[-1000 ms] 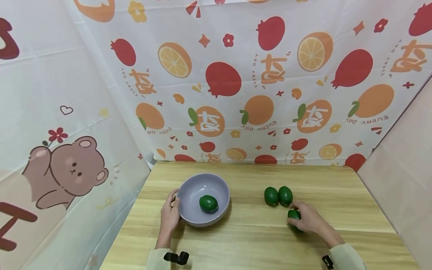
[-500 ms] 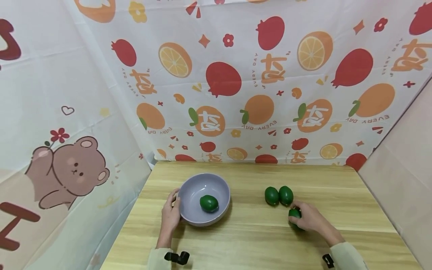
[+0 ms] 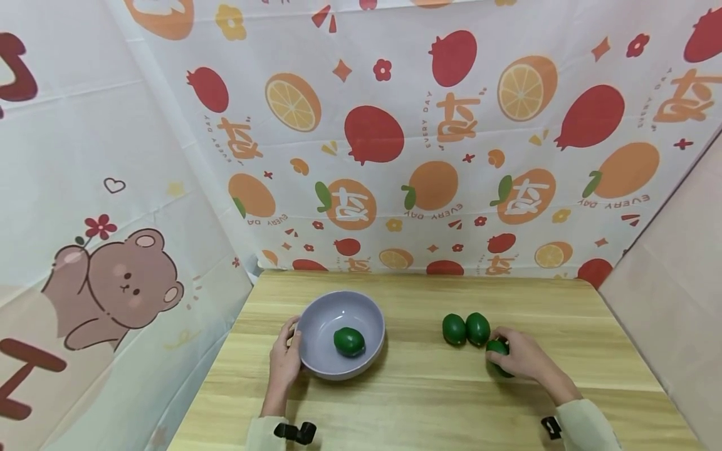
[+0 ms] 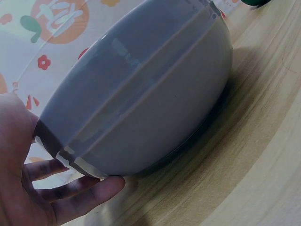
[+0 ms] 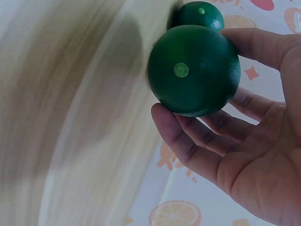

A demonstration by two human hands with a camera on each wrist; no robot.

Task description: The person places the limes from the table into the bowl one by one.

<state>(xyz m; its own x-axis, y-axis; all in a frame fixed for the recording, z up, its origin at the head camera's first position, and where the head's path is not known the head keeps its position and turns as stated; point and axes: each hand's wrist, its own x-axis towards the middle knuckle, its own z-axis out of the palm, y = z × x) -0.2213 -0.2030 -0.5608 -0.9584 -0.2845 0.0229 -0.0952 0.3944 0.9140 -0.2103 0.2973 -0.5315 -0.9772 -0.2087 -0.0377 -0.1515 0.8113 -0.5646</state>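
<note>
A round grey-purple bowl (image 3: pixel 316 351) stands on the left part of the table, a green lime (image 3: pixel 349 342) lying inside it. My left hand (image 3: pixel 286 357) holds the bowl at its left side; in the left wrist view its fingers (image 4: pixel 89 197) curve against the lower outer wall. To the right, my right hand (image 3: pixel 521 354) grips another lime (image 3: pixel 499 357) between thumb and fingers. The right wrist view shows the pale stem end of this gripped lime (image 5: pixel 193 70), with thumb above and fingers beneath.
Two more limes, a left one (image 3: pixel 454 329) and a right one (image 3: pixel 477 329), lie side by side just left of my right hand. The wooden table (image 3: pixel 406 401) meets a fruit-print cloth (image 3: pixel 417 207) at the back, and a bear-print cloth (image 3: pixel 124 282) hangs at the left.
My right hand has shifted slightly right and up in the head view with the lime in its grip. The left hand and the bowl stay about where they were.
</note>
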